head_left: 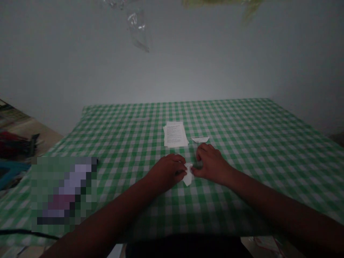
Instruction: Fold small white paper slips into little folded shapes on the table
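Likely home room, plain and dim. Bench under green checked tablecloth (242, 136), pushed against bare pale wall (67, 64). Clear plastic bag (138, 30) hanging overhead. Printed sheets (175, 134) on cloth. Household clutter (16, 145) on floor at left.

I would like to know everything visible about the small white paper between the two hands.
The small white paper looks thin and folded, angular, with one corner pointing toward the person. It lies on the green checked tablecloth. The left hand touches its left edge and the right hand its right side; whether they pinch or only press it is unclear. No print shows on it.
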Demonstrator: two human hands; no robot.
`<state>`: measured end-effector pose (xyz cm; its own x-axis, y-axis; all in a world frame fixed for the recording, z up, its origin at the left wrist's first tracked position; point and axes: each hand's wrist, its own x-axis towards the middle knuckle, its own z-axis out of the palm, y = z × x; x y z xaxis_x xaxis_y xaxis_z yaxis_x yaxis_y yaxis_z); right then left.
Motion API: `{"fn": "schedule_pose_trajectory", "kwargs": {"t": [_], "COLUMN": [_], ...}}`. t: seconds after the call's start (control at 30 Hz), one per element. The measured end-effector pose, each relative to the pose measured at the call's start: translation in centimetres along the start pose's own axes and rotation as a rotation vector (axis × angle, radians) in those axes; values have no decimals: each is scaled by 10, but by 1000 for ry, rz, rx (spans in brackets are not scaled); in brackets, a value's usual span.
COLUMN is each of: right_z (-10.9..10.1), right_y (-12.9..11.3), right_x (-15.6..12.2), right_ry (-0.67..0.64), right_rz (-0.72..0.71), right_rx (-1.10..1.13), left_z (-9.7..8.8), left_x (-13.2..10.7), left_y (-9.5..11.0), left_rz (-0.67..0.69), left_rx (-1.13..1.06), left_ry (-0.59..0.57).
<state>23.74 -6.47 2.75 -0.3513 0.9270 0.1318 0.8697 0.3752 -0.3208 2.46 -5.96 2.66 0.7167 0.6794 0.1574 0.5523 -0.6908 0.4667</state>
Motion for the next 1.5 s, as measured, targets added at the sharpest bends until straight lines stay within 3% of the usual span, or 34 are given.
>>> {"fn": "schedule_pose_trajectory", "kwargs": {"t": [0.17, 0.4, 0.7, 1.0, 1.3, 1.5], "right_z": [0, -2, 0, -6, 6, 0], "right_y": [6, -13, 6, -15, 7, -12], "right_x": [12, -15, 10, -16, 8, -11], "right_ry": [28, -22, 26, -43, 28, -47], "right_rz": [59, -87, 41, -95, -9, -130], "right_rx": [-37, -54, -77, -67, -62, -26], "left_z": [0, 1, -1, 0, 0, 0], "left_x": [0, -1, -1, -1, -2, -1], "left_y": [0, -4, -2, -2, -1, -1], "left_rz": [-2, 6, 11, -6, 15, 8], "left_rx": [23, 4, 14, 9, 27, 6], "left_ry": [1, 14, -10, -10, 4, -1]}}
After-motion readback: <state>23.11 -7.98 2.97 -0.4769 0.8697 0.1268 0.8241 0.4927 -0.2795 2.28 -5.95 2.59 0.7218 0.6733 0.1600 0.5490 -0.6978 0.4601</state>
